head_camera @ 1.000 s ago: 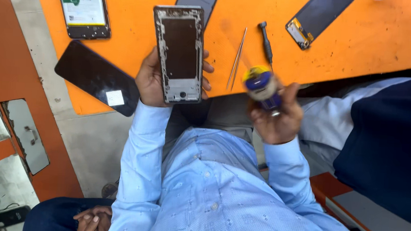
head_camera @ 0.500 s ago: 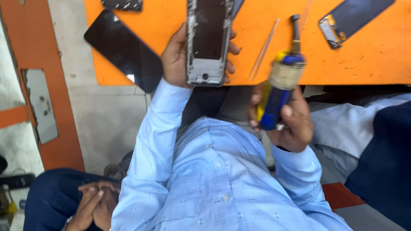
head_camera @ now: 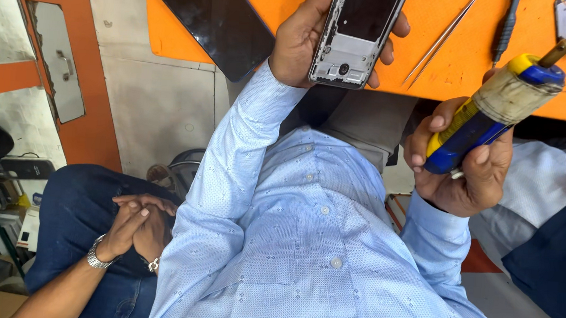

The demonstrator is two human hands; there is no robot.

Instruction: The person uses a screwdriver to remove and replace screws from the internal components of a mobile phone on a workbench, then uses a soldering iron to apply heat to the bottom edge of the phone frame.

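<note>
Left hand [head_camera: 303, 39]: I see it raised, fingers wrapped around the opened phone [head_camera: 356, 32], held over the orange tabletop [head_camera: 433, 63].
Right hand [head_camera: 462, 167]: fist clenched on the blue-yellow screwdriver [head_camera: 492, 113], tip angled up-right, beside the phone.

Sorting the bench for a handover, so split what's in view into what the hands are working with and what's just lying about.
In hand:
- opened phone frame, held in the left hand
- blue and yellow screwdriver, gripped in the right hand

Lying about on the orange table:
- tweezers
- dark screen panel overhanging the edge
- small dark-handled tool
</note>
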